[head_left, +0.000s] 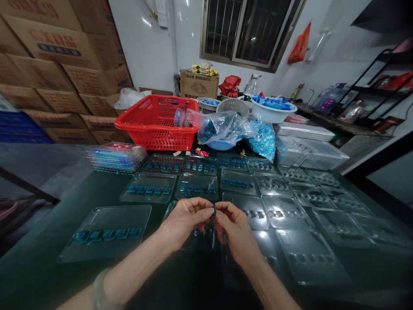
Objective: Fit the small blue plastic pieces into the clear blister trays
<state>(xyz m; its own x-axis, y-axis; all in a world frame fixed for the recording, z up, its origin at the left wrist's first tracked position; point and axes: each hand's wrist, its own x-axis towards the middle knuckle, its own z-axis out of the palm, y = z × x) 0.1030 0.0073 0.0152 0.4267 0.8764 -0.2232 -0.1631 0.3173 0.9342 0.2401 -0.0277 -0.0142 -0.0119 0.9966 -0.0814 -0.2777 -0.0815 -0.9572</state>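
My left hand point(190, 215) and my right hand point(234, 221) meet over the table's middle, fingertips pinched together. Between them is a small dark blue piece point(213, 209), mostly covered by the fingers, so its exact kind is unclear. Beneath the hands lies a clear plastic tray, partly hidden. To the left, a clear tray point(106, 215) carries a row of teal-blue pieces point(109, 234) in its pockets. Beyond the hands, another tray point(196, 180) and its neighbour point(151, 181) also hold blue pieces. On the right, several clear trays point(287, 211) show pockets without blue in them.
At the back stand a red basket point(155, 129), a clear bag of dark pieces point(222, 127), a bag of light-blue packets point(263, 140) and a white basin point(274, 113). Stacked trays point(116, 157) sit at the left edge, wrapped trays point(309, 150) at right. Cartons point(61, 47) line the left wall.
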